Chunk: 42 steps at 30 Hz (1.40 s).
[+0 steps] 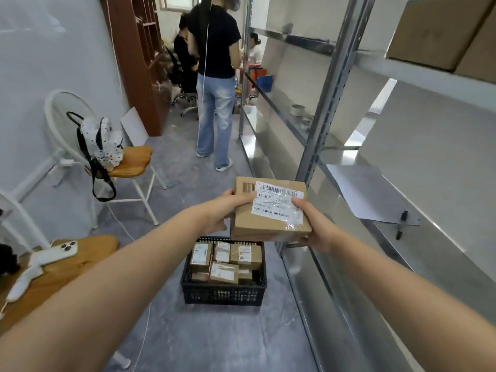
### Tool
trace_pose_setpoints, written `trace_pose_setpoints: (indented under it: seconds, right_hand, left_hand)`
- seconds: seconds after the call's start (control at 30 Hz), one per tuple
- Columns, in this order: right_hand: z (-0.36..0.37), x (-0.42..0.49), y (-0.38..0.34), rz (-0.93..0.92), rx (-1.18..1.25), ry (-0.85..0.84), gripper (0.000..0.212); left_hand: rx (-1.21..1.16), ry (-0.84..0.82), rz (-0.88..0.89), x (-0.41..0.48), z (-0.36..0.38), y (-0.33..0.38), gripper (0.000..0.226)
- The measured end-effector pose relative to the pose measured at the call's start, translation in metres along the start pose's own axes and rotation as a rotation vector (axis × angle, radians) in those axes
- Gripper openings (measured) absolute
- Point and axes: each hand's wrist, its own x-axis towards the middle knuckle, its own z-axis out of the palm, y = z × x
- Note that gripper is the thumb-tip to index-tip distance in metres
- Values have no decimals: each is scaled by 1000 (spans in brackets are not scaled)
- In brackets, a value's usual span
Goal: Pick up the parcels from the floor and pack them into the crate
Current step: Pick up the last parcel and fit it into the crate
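Note:
A flat brown cardboard parcel (pixel 264 221) with a white barcode label is held in the air between both hands, label up. My left hand (pixel 224 210) grips its left edge, thumb on top. My right hand (pixel 314 224) grips its right edge from the side and below. Directly under it on the grey floor stands a black plastic crate (pixel 224 292). Several labelled brown parcels (pixel 224 261) lie packed inside the crate.
Metal shelving (pixel 335 108) runs along the right, with a paper sheet and marker on one shelf. A person in jeans (pixel 216 84) stands ahead in the aisle. Left are a chair with a bag (pixel 102 146) and a wooden stool holding a white phone (pixel 55 253).

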Motion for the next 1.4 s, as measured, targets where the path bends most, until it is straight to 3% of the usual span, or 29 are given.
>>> trace_pose_setpoints:
  seconds: [0.3, 0.47, 0.53, 0.67, 0.77, 0.87, 0.97, 1.1, 1.23, 1.4]
  right_hand:
    - [-21, 162, 8, 252, -99, -61, 75]
    - [-31, 252, 53, 339, -77, -15, 73]
    - [-37, 294, 89, 366, -101, -35, 82]
    - [-56, 380, 182, 382, -160, -48, 82]
    - [-82, 444, 272, 419, -206, -77, 78]
    - [-104, 506, 347, 498, -282, -111, 80]
    - [-115, 556, 394, 511, -427, -170, 70]
    - [-115, 597, 430, 442, -624, -249, 77]
    - [-88, 596, 429, 380, -742, -165, 67]
    - [-84, 585, 436, 352, -865, -82, 78]
  left_hand:
    - [-159, -14, -98, 146, -31, -22, 69]
    - [-124, -12, -192, 250, -60, -60, 82]
    - [-120, -1, -246, 297, -69, -96, 92]
    - [-175, 19, -366, 384, -66, -201, 62]
    - [-156, 6, -416, 447, -54, -299, 83]
    - [-161, -5, -447, 501, -43, -386, 69]
    - [-167, -34, -461, 546, -39, -456, 73]
    - [-312, -85, -479, 585, -40, -517, 54]
    - [-470, -13, -500, 587, -37, -532, 48]
    - [-388, -20, -513, 582, -34, -529, 49]
